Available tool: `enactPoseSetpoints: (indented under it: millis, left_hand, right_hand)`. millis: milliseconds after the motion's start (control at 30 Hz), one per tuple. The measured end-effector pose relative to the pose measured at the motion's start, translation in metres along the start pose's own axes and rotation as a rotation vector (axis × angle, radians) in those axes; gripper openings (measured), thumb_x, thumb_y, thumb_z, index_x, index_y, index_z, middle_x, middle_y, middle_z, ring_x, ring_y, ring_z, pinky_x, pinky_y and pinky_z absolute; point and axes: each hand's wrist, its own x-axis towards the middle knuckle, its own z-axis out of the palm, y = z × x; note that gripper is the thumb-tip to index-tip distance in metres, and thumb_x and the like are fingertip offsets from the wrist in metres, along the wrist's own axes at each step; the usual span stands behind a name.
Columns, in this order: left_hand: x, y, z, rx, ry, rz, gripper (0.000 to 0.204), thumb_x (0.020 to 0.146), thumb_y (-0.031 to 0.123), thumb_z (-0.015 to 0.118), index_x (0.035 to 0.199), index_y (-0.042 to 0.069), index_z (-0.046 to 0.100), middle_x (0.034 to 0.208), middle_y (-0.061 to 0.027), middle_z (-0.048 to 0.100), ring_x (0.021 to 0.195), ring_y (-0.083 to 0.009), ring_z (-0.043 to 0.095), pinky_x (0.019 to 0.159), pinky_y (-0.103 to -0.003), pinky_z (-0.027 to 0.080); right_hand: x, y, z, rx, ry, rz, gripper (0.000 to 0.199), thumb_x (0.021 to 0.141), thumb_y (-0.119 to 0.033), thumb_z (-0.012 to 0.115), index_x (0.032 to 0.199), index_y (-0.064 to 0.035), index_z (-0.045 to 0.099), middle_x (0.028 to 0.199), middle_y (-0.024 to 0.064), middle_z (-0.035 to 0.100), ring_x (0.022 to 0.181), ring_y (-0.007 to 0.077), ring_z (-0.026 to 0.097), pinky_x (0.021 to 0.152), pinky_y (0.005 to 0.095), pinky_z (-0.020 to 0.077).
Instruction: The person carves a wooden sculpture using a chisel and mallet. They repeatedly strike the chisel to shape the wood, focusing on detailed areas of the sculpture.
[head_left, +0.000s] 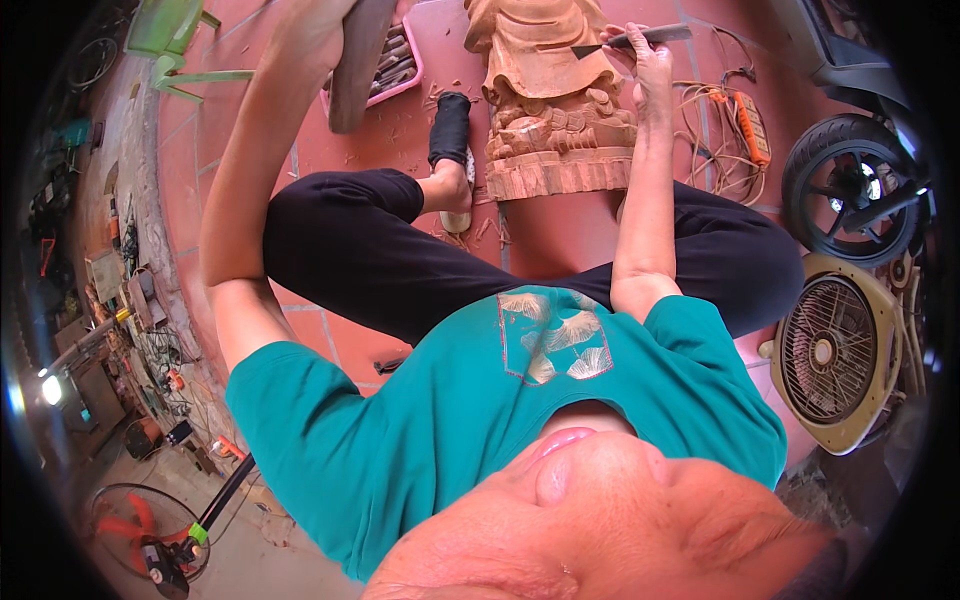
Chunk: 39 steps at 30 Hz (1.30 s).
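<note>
A carved wooden statue (545, 60) with draped folds stands on the floor in front of me, its rough base (560, 150) toward me. My right hand (652, 68) is at the statue's right side, its fingers closed round a grey metal chisel (668, 34). The chisel's dark, flared tip points left, over the folds. At the upper left my left hand (318, 32) grips a long dark wooden mallet (361, 70), raised to the left of the statue. The top of the mallet and part of that hand are cut off by the picture's edge.
A pink tray (416, 62) of carving tools lies behind the mallet. Wood shavings (490, 228) litter the red tiles. An orange power strip (750, 128) with tangled cables, a motorbike wheel (850, 190) and a box fan (835, 345) are right. A green chair (170, 40) stands far left.
</note>
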Motion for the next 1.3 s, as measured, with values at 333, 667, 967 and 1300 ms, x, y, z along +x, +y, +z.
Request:
enactPoseSetpoints:
  millis: [333, 667, 967, 1300]
  left_hand:
    - [0.017, -0.032, -0.016, -0.121, -0.05, -0.246, 0.028, 0.09, 0.007, 0.07, 0.116, 0.002, 0.063, 0.074, -0.0012, 0.062, 0.052, -0.0086, 0.055, 0.046, -0.023, 0.044]
    - [0.018, -0.038, -0.011, 0.032, -0.092, -0.18, 0.031, 0.088, 0.01, 0.074, 0.116, 0.002, 0.064, 0.076, 0.0025, 0.059, 0.06, -0.0056, 0.054, 0.051, -0.021, 0.041]
    - [0.009, -0.013, 0.016, 0.202, -0.148, -0.158, 0.048, 0.088, 0.003, 0.069, 0.134, -0.003, 0.059, 0.084, 0.0011, 0.062, 0.067, -0.0057, 0.055, 0.057, -0.023, 0.044]
    - [0.02, -0.012, 0.049, 0.427, -0.174, 0.172, 0.068, 0.087, 0.002, 0.067, 0.152, -0.001, 0.046, 0.14, -0.0174, 0.062, 0.129, -0.0198, 0.057, 0.11, -0.033, 0.044]
  right_hand:
    - [-0.002, 0.025, 0.027, -0.064, 0.038, 0.056, 0.02, 0.095, -0.011, 0.074, 0.112, -0.0036, 0.065, 0.09, 0.0036, 0.072, 0.079, 0.0149, 0.07, 0.073, 0.0325, 0.0601]
    - [-0.022, 0.049, 0.074, -0.2, -0.102, -0.156, 0.029, 0.094, 0.0, 0.071, 0.122, -0.0038, 0.062, 0.101, 0.0011, 0.068, 0.09, 0.0127, 0.067, 0.081, 0.0284, 0.0596]
    - [-0.016, 0.088, 0.08, -0.283, -0.041, -0.188, 0.02, 0.093, -0.009, 0.076, 0.109, -0.0016, 0.066, 0.091, 0.0053, 0.073, 0.083, 0.0115, 0.069, 0.075, 0.0272, 0.0587]
    - [-0.006, 0.088, 0.089, -0.42, -0.028, -0.213, 0.022, 0.091, -0.015, 0.078, 0.105, -0.0028, 0.066, 0.086, 0.0076, 0.075, 0.078, 0.0157, 0.072, 0.07, 0.0321, 0.0564]
